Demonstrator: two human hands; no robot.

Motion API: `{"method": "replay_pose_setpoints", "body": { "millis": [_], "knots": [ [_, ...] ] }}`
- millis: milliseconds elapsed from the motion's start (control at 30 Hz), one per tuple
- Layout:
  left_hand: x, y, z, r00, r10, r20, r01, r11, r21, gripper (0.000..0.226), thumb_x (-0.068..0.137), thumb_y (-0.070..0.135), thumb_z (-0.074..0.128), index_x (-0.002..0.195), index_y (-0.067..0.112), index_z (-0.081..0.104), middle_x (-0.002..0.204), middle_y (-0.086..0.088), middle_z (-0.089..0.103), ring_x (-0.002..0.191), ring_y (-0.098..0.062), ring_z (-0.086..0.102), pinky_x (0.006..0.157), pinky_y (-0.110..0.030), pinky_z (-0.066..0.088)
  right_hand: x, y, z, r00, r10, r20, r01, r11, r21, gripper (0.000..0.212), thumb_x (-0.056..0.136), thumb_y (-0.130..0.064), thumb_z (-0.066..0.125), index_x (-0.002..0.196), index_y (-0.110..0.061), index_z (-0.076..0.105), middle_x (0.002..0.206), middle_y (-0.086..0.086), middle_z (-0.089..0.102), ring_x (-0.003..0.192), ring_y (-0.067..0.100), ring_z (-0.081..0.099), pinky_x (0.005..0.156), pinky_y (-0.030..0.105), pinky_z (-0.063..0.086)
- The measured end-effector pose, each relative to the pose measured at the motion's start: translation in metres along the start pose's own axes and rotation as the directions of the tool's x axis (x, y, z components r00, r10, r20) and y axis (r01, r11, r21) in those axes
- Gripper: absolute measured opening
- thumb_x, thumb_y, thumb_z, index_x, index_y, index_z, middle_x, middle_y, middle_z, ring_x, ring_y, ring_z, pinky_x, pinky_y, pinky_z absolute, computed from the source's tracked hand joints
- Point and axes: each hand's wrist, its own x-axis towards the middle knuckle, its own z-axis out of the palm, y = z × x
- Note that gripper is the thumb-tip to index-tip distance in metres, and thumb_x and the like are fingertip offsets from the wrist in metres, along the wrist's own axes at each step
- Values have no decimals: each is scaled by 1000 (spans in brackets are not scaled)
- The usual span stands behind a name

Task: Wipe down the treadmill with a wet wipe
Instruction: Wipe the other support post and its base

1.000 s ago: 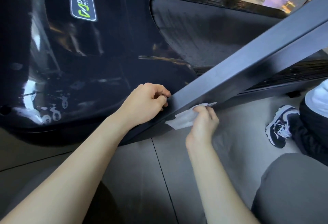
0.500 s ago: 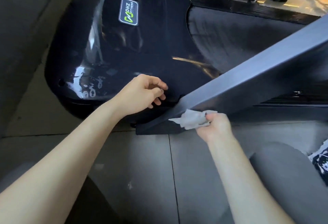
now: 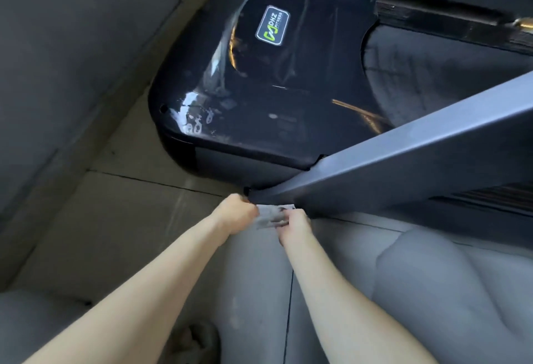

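Floor tiles (image 3: pixel 115 219): large, grey, matte, thin dark grout lines. Treadmill (image 3: pixel 245 158) front end sits on them. Motor cover (image 3: pixel 259 89): glossy black plastic, rounded corners, streaky reflections. Upright (image 3: pixel 403 147): matte grey rectangular beam, slanting down to its foot at the cover's near corner. Belt (image 3: pixel 432 75): dull, textured black. DHZ Fitness badge (image 3: pixel 272 25): rounded rectangle, green logo. Wet wipe (image 3: pixel 269 217): crumpled, grey-white, just below the upright's foot; contact with the frame unclear. Left hand (image 3: pixel 236 213) and right hand (image 3: pixel 294 223): both curled, each pinching one end of the wipe.
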Motion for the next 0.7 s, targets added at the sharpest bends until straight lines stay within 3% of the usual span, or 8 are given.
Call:
{"method": "replay_pose_setpoints", "body": {
  "millis": [100,167,233,400,467,533,600,700],
  "knots": [
    [-1,-11,45,969,-191,159,238,894,-379,33,73,29,67,101,12,68,90,-3,62,82,-21,53,71,-29,40,-24,-13,-6,1000,13,26,-14,999,44,30,92,13,39,113,10,61,111,27,66,93,38,67,82,41,55],
    [-1,1,75,969,-163,187,247,684,-686,25,75,19,65,96,7,70,77,-2,64,76,-22,53,70,-29,38,-45,-27,-12,997,12,77,-12,1000,-7,30,93,9,43,113,12,64,117,28,68,108,40,66,93,41,51],
    [4,19,96,977,-161,139,194,404,-894,21,91,-1,50,78,4,66,65,-6,63,62,-21,55,63,-28,41,-66,-46,-23,989,0,149,13,996,-88,24,97,3,43,100,7,67,107,23,70,100,35,67,98,40,48],
    [20,42,113,964,-244,107,94,-63,-994,35,96,18,32,61,22,32,42,4,36,49,-18,34,62,-27,32,-90,-111,-74,992,-123,-15,117,967,-227,29,95,-4,47,115,10,63,113,22,70,100,31,68,86,44,54],
    [26,44,110,941,-294,170,107,-218,-970,34,101,39,31,78,29,54,65,10,65,66,-20,59,65,-23,42,-90,-128,-97,988,-123,-92,102,973,-207,31,95,-8,50,119,6,64,116,20,71,100,30,69,77,42,55],
    [29,43,103,920,-353,168,66,-284,-957,44,102,60,36,116,28,62,98,10,71,87,-18,69,75,-22,53,-91,-136,-112,987,-130,-99,110,977,-185,31,96,-10,52,121,5,63,116,20,71,101,31,70,74,42,56],
    [35,57,96,916,-380,129,34,-247,-968,58,96,74,40,113,22,63,83,10,67,71,-14,67,67,-22,54,-92,-141,-115,985,-147,-87,131,978,-165,30,97,-10,53,121,5,63,116,21,70,103,33,70,76,43,57],
    [30,80,99,892,-447,63,25,-91,-996,70,86,81,48,119,20,61,125,14,65,117,-15,68,97,-26,51,-97,-142,-119,979,-180,-101,162,973,-167,27,96,-8,52,115,5,65,111,20,73,102,32,72,80,43,59]
  ]
}}
